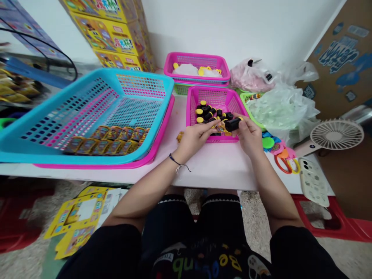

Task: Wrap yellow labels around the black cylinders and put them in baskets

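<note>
My right hand [249, 135] pinches a small black cylinder [233, 124] above the front right of a pink basket [190, 112]. My left hand [195, 138] comes in from the left, its fingers together and pointing toward the cylinder. A yellow printed piece shows by its fingertips; whether they grip it is too small to tell. Inside the pink basket lie several black cylinders with yellow caps [199, 111]. Left of it, a blue basket [167, 83] holds rows of yellow-brown printed pieces [114, 140].
Another pink basket [168, 64] with white bags stands behind. To the right are a green basket [246, 96] under plastic bags [286, 110], a handheld fan [337, 135], scissors [283, 164] and a phone [314, 182]. Yellow boxes [116, 37] are stacked at the back left.
</note>
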Motion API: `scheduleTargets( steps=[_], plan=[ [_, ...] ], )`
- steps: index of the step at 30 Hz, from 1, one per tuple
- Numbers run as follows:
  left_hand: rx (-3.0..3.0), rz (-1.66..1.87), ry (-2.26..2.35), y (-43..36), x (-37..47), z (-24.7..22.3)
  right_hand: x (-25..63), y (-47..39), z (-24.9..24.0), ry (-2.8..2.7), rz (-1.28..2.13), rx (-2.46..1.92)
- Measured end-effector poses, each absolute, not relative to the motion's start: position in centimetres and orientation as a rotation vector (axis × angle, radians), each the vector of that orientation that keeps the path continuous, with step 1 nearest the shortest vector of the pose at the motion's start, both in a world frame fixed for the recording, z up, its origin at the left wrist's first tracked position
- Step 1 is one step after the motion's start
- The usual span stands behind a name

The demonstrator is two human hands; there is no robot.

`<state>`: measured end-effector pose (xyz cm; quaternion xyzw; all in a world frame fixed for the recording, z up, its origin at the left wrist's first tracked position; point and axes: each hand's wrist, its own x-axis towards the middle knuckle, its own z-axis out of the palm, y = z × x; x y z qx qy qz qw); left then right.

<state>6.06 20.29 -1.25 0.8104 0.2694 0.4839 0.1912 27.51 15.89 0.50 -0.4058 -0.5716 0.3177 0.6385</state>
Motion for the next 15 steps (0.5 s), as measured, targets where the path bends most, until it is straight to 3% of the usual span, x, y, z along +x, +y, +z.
scheduleTargets(
  steps=[15],
  plan=[
    [2.266,1.287,0.691,20.06,6.1,-0.9,27.62,15.94,0.01,-1.533,0.541,-0.857]
  ],
)
